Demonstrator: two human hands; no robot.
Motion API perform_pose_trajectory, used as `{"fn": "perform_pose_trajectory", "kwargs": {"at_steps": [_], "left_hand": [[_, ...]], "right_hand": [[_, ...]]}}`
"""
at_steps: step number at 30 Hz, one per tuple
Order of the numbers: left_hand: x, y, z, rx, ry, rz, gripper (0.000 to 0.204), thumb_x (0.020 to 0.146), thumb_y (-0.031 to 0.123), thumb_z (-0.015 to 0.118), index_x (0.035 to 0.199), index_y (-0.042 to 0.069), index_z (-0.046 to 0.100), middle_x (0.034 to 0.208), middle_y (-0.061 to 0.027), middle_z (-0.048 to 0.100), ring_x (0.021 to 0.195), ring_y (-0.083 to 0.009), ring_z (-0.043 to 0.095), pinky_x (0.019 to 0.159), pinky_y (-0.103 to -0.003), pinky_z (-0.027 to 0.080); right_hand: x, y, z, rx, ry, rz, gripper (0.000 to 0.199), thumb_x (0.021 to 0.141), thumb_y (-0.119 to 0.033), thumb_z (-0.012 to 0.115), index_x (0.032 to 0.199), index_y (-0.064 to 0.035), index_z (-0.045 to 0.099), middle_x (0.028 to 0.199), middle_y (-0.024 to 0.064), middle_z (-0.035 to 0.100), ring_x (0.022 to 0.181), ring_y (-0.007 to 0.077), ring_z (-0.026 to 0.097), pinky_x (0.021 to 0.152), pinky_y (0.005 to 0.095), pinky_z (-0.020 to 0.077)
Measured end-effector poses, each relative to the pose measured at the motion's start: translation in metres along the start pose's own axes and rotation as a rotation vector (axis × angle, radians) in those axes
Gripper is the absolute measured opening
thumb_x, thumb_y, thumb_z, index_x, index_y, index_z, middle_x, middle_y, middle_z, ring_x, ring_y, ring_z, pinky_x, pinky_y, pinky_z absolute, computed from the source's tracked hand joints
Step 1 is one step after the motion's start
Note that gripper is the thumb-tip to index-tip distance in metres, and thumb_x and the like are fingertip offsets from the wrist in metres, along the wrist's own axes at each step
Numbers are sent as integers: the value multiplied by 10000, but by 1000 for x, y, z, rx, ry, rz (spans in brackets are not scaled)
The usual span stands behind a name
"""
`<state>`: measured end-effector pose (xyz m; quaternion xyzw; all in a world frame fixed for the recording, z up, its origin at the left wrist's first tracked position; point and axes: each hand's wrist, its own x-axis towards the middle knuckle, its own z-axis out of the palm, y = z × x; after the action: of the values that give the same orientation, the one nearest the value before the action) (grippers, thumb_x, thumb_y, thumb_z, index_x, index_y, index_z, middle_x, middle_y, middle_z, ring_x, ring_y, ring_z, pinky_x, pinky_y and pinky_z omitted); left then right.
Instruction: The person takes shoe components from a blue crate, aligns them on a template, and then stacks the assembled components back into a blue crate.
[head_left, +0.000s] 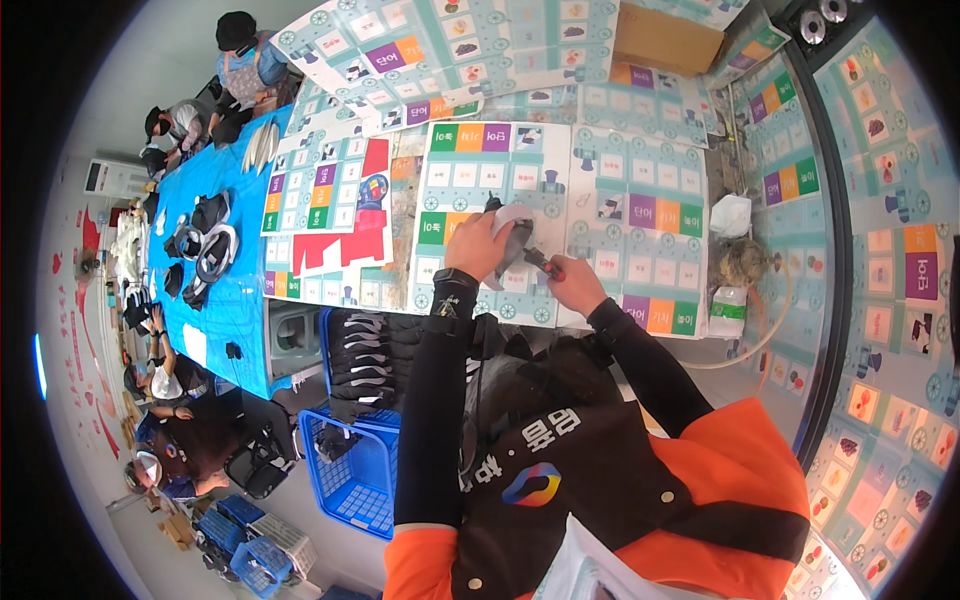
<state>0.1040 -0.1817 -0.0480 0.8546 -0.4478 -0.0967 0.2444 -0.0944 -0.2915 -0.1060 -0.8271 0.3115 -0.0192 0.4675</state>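
Note:
At the middle of the patterned worktable, my left hand [475, 246] is closed around a curved grey and white piece [513, 232], perhaps a shoe part. A dark tip shows just beyond those fingers. My right hand [579, 286] grips a small hand tool with a black and red handle [541, 263], and its far end meets the lower right edge of the piece. Its kind is too small to make out. Both hands are just above the printed sheet [470, 180] covering the table, near its front edge.
Blue baskets [350, 480] and a stack of dark pieces [365, 360] stand below the table's front left. A blue-covered table [200, 290] holds dark and white parts, with several people around it. A white bundle [731, 215] and a pale hose [786, 310] are at the right.

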Motion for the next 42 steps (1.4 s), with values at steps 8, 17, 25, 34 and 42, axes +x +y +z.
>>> {"fn": "perform_pose_trajectory", "kwargs": {"at_steps": [8, 17, 25, 34, 42], "left_hand": [[0, -1, 0, -17, -46, -45, 364, 971, 360, 645, 1092, 25, 719, 1023, -230, 706, 939, -448, 667, 835, -516, 544], [-12, -3, 4, -20, 70, 20, 354, 985, 356, 652, 1011, 7, 711, 972, -218, 706, 905, -442, 671, 775, -511, 539], [-2, 5, 10, -41, -31, -49, 351, 967, 341, 648, 1131, 38, 710, 1088, -214, 693, 981, -454, 655, 875, -513, 537], [-73, -32, -16, 16, -35, -410, 446, 987, 265, 586, 1316, -36, 575, 1167, -272, 682, 1059, -444, 657, 877, -540, 535], [-239, -47, -58, -454, 317, -930, 400, 1047, 384, 577, 1260, 54, 654, 969, -200, 735, 950, -402, 715, 828, -432, 534]], "right_hand": [[-3, 3, 0, 8, 90, 43, 199, 841, -177, 615, 910, 5, 655, 808, 281, 667, 822, 500, 633, 734, 569, 498], [-10, 12, 6, 41, 117, 68, 209, 837, -159, 604, 938, 8, 677, 819, 290, 671, 839, 499, 643, 764, 557, 510], [-10, 31, 18, 111, -52, -31, 280, 830, -191, 609, 985, 22, 703, 846, 295, 680, 844, 488, 655, 781, 507, 524], [19, 136, 32, 83, -60, 73, 459, 872, -155, 695, 1285, 31, 617, 1024, 177, 717, 816, 246, 686, 728, 397, 546], [23, 218, -52, -593, 298, 72, 607, 863, -170, 755, 1340, 98, 490, 1359, 260, 520, 1345, 419, 428, 1130, 547, 360]]}}
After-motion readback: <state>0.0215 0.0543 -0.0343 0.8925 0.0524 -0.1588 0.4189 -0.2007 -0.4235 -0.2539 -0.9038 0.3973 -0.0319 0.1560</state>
